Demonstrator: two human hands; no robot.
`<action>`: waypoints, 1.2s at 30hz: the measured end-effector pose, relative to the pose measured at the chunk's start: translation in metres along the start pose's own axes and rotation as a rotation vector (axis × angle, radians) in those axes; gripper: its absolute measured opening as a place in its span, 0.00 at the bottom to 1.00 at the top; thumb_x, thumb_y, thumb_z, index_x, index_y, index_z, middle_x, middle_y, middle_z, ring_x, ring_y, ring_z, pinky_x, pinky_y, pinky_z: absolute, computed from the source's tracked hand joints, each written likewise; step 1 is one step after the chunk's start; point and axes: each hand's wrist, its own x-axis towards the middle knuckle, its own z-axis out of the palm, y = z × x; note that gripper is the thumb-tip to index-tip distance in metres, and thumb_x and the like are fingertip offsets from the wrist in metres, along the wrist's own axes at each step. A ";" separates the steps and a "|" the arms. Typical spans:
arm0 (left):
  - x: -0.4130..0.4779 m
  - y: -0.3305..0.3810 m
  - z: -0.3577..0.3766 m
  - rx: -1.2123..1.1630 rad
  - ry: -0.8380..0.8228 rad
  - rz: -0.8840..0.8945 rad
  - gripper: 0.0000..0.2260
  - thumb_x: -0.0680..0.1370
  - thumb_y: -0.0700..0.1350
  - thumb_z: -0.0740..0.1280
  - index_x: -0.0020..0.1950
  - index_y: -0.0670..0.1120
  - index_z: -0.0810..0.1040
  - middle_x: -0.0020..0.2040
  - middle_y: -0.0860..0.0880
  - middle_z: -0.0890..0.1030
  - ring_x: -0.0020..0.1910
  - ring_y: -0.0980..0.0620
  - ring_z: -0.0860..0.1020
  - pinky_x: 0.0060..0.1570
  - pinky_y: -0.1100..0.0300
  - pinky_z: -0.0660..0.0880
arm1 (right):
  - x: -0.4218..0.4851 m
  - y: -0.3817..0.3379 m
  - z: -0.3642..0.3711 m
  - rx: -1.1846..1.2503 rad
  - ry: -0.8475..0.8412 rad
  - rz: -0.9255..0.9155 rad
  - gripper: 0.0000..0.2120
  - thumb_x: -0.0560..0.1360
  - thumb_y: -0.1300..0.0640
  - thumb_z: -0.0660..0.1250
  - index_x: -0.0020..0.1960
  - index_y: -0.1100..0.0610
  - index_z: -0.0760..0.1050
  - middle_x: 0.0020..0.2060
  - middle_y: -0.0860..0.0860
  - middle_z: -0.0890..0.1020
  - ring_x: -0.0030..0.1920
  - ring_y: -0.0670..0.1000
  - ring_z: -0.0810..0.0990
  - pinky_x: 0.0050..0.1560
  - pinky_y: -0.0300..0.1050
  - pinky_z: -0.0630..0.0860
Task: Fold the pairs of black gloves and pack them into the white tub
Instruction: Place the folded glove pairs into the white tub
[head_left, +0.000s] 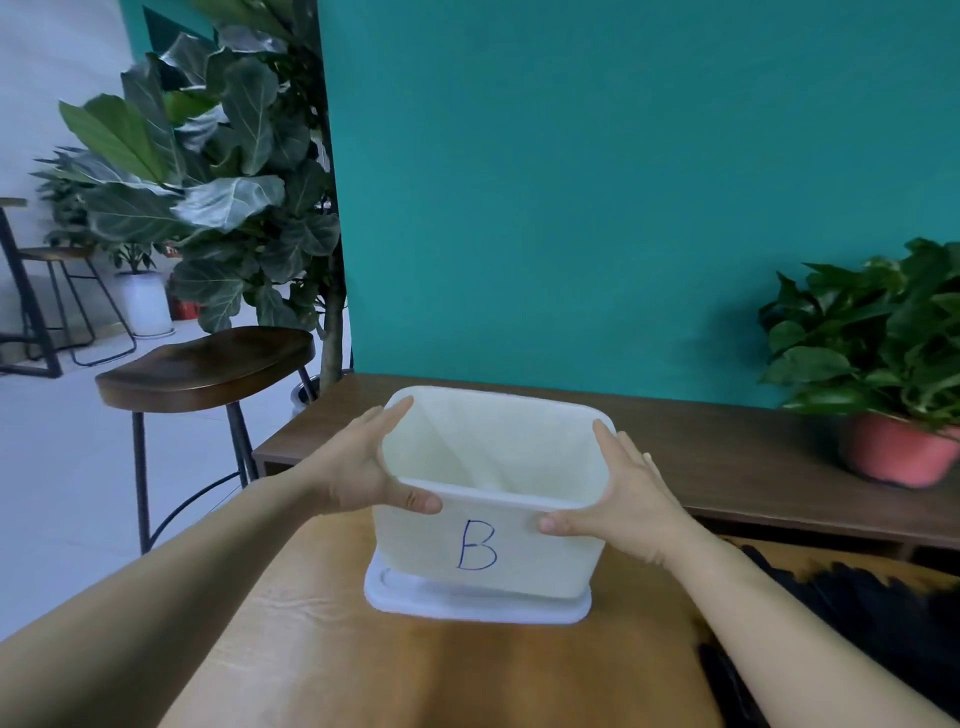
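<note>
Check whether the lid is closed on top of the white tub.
No, the white tub stands open at the top, and its lid lies beneath it on the table.

From where I stand, two bare arms are all that shows of the person. The left hand (358, 467) is slim, the left fingers (395, 410) long and tapering. The left thumb (421, 502) ends in a short, rounded nail, with creases across the knuckle just behind it. Back from those fingers the left forearm (182, 587) runs uncovered as far as can be seen. The right hand (631, 493) is of like build. Faint ridges show behind the right fingers (605, 436), and a small bony bump stands at the wrist. Behind that, the right forearm (779, 623) is likewise uncovered and smooth along its length. The right thumb (558, 522) is too blurred to make out its nail.
</note>
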 end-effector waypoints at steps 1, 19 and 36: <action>-0.011 0.006 -0.001 -0.003 0.007 0.003 0.71 0.45 0.77 0.75 0.81 0.57 0.48 0.80 0.55 0.54 0.78 0.52 0.54 0.77 0.49 0.56 | -0.010 -0.003 -0.005 -0.009 0.009 -0.016 0.71 0.43 0.19 0.71 0.78 0.41 0.47 0.77 0.45 0.55 0.79 0.52 0.44 0.78 0.53 0.43; -0.216 0.061 0.063 0.176 0.035 -0.011 0.57 0.58 0.73 0.75 0.80 0.59 0.52 0.75 0.54 0.66 0.74 0.45 0.64 0.65 0.48 0.67 | -0.213 0.011 -0.015 -0.064 -0.114 0.043 0.70 0.48 0.24 0.74 0.79 0.42 0.43 0.78 0.41 0.51 0.79 0.55 0.42 0.77 0.61 0.47; -0.232 0.078 0.111 0.317 0.096 -0.063 0.66 0.52 0.88 0.47 0.82 0.53 0.42 0.82 0.46 0.43 0.80 0.52 0.38 0.74 0.46 0.30 | -0.228 0.034 -0.032 -0.220 -0.204 0.077 0.69 0.51 0.19 0.69 0.80 0.43 0.39 0.79 0.47 0.39 0.78 0.52 0.32 0.77 0.56 0.36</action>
